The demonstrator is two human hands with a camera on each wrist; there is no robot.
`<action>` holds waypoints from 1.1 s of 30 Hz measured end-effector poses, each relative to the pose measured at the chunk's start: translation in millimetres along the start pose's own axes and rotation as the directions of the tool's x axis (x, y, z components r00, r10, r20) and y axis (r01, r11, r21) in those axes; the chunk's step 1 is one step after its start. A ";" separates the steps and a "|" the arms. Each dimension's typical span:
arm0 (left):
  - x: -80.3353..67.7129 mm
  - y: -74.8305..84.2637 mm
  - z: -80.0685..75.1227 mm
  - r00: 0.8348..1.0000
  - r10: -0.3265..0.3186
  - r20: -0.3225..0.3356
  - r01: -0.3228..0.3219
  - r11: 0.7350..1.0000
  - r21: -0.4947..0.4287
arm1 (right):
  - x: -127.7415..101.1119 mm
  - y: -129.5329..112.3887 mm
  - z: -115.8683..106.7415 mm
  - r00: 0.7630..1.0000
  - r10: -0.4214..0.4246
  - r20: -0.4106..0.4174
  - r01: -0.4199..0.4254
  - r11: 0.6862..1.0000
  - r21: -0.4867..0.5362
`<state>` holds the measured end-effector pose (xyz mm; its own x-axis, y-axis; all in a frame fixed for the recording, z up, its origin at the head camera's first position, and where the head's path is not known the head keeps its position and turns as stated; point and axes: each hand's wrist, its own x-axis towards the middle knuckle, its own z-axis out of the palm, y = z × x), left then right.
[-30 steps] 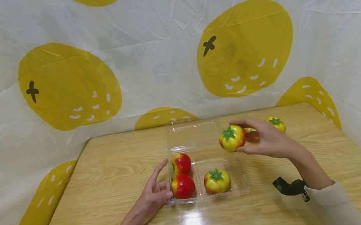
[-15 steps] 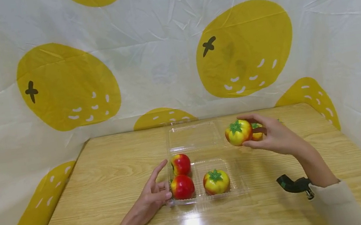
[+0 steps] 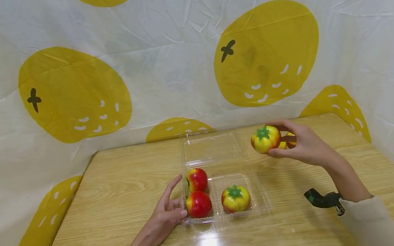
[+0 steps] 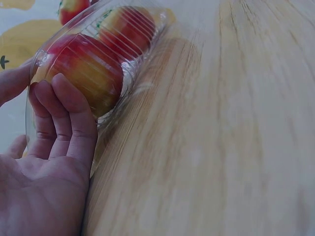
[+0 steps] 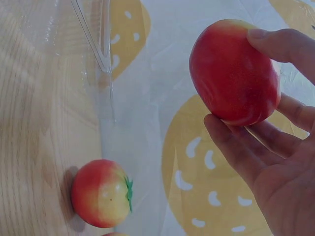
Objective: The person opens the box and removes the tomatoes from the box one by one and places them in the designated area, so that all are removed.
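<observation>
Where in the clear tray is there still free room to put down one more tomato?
The clear tray has one bare pocket, at its far right, behind the yellow tomato and beside the far red tomato. The left side is crowded: two red tomatoes, and the left hand touches that wall. The open lid behind is also bare.

Left hand [image 4: 44, 162] fingers rest against clear tray [image 4: 128, 81] holding tomatoes [image 4: 83, 73]
</observation>
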<state>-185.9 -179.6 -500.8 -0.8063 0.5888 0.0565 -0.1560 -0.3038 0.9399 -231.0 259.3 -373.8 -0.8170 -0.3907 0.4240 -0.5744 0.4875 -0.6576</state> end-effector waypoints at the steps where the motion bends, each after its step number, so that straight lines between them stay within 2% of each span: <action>1: -0.1 0.0 0.0 1.000 -0.002 0.000 0.002 1.000 0.002 | -0.3 0.6 -0.8 1.000 0.001 -0.004 -0.001 1.000 0.001; 11: -0.8 1.7 1.4 1.000 -0.005 0.007 0.005 1.000 0.003 | -4.1 5.4 -10.6 0.997 0.021 -0.069 -0.024 0.999 -0.033; 20: -1.2 1.9 1.2 1.000 0.006 0.023 -0.006 1.000 -0.001 | -6.1 11.0 -18.7 0.995 0.035 -0.094 -0.035 0.999 0.000; 27: -2.1 1.1 1.5 1.000 -0.013 -0.008 0.013 1.000 -0.002 | -8.2 16.1 -25.9 0.991 0.056 -0.122 -0.051 0.998 0.046; 33: -1.2 0.7 0.5 1.000 -0.002 0.011 0.002 1.000 0.001 | -11.2 21.0 -33.0 0.986 0.066 -0.154 -0.060 0.997 0.044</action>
<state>-184.7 -180.2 -500.1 -0.7996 0.5977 0.0581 -0.1571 -0.3016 0.9404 -235.6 299.7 -371.9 -0.8511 -0.2324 0.4707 -0.5216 0.4755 -0.7084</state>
